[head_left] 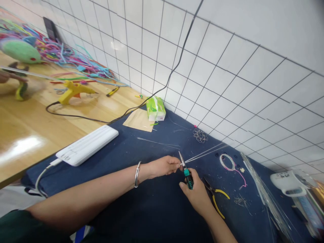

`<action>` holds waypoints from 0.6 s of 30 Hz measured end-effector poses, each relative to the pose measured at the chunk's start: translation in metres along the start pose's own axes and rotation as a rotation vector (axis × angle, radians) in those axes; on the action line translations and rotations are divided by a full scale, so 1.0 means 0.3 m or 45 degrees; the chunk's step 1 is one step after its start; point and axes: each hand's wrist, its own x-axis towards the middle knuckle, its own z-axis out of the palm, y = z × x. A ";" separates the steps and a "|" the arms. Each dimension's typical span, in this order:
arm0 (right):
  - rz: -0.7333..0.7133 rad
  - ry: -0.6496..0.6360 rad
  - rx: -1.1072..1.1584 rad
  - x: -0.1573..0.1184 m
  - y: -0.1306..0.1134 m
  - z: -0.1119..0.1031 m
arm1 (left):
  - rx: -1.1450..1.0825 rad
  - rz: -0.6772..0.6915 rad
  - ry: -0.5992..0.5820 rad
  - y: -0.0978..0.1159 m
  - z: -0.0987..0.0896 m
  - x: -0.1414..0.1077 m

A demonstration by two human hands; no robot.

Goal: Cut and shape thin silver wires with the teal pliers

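Note:
My left hand (165, 166), with a silver bangle on its wrist, pinches the near ends of some thin wires (202, 154) that stretch toward the wall. Needle-nose pliers (186, 173) with a black and teal handle are in my right hand (196, 192); their jaws point up and away, beside my left fingertips. Whether the jaws grip a wire is too small to tell. More thin wires (158, 143) lie on the dark blue cloth (141, 153) beyond my left hand. Yellow-handled pliers (217, 195) lie just right of my right hand.
A white power bank (87, 145) lies at left, near a yellow glue gun (74, 91) with a black cord. A green tissue pack (155, 108) stands by the tiled wall. Long wire bundles (265, 195) and a white cup (288, 182) are at right. Another person's hand (4, 77) shows far left.

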 end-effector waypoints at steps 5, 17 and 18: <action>0.031 0.016 -0.039 -0.005 0.012 0.001 | -0.079 0.094 0.059 -0.041 -0.027 0.028; -0.002 0.057 0.011 -0.005 0.034 0.011 | 0.062 0.448 0.582 0.031 -0.109 -0.042; -0.004 0.061 0.017 -0.004 0.038 0.013 | 0.120 0.435 0.587 0.020 -0.119 -0.055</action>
